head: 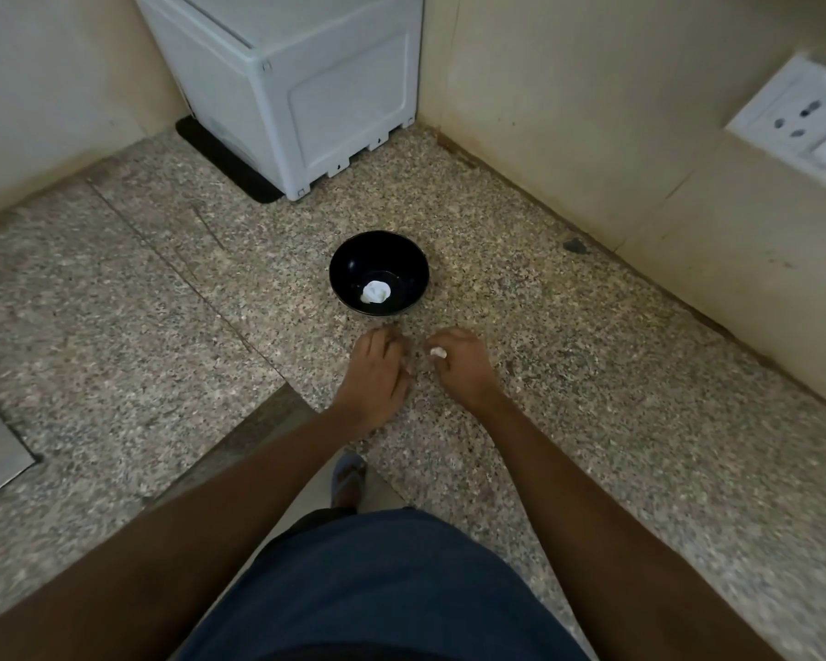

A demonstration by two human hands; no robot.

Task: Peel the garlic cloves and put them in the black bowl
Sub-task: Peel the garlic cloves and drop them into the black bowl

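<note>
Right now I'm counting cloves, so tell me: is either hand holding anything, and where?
The right hand pinches a garlic clove at its fingertips. The left hand shows nothing held; its fingertips are hidden.

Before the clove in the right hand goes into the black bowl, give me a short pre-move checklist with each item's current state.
1. Garlic clove held in right hand grip: ok.
2. Clove fully peeled: cannot tell, mostly hidden by fingers.
3. Black bowl upright on the counter, just beyond the hands: ok.
4. Room in bowl: ok, only some white garlic at the bottom.
5. Left hand out of the path to the bowl: ok, it sits beside the right hand.
6. Left hand holding anything: cannot tell.
</note>
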